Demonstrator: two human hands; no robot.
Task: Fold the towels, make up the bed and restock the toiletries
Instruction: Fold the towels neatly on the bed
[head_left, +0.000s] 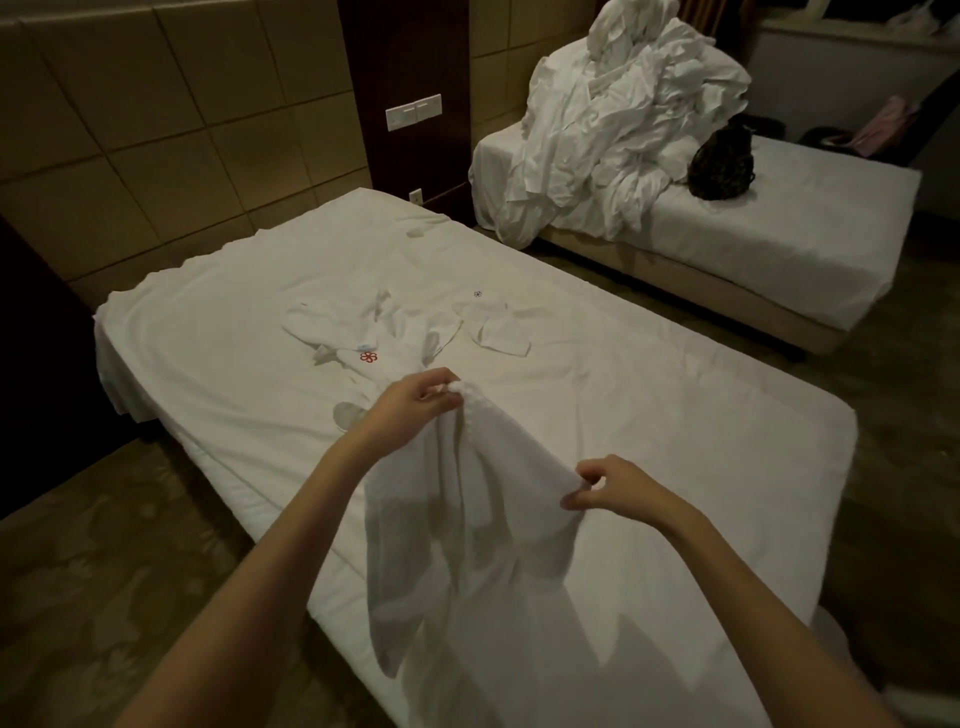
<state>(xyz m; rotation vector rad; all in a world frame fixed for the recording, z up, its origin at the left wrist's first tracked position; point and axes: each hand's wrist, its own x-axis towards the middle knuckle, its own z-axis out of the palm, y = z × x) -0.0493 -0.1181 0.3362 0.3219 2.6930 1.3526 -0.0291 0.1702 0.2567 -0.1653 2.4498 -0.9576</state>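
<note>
While the towel (467, 519) hangs between my hands over the near bed (675, 415), it's limp and drapey: soft terry, light, no stiffness, sags into deep folds and the lower part pools on the sheet. Won't slip, won't break, but it won't hold a shape either, so edges have to be tensioned to get a clean fold.

Left hand (415, 400) pinches a bunched bit of the top edge, held up and forward. Right hand (608, 486) pinches the edge lower and nearer me, thumb and forefinger closed on the cloth, other fingers loosely curled. Grips are uneven, so the top edge runs slanted.

My read: best hold is the two corners of one short edge, not mid-edge bunches. Probably need to walk the fingers along the hem to find them; can't tell from here where the corners are.

Further up the same bed: small white linen pieces (374, 332), one with a red flower logo (368, 357), lying flat, apart from the towel.

Far bed (779, 234): big pile of crumpled white bedding (613, 130), dark bag (722, 166) just beside it. Wall switch plate (413, 110) between the beds.
</note>
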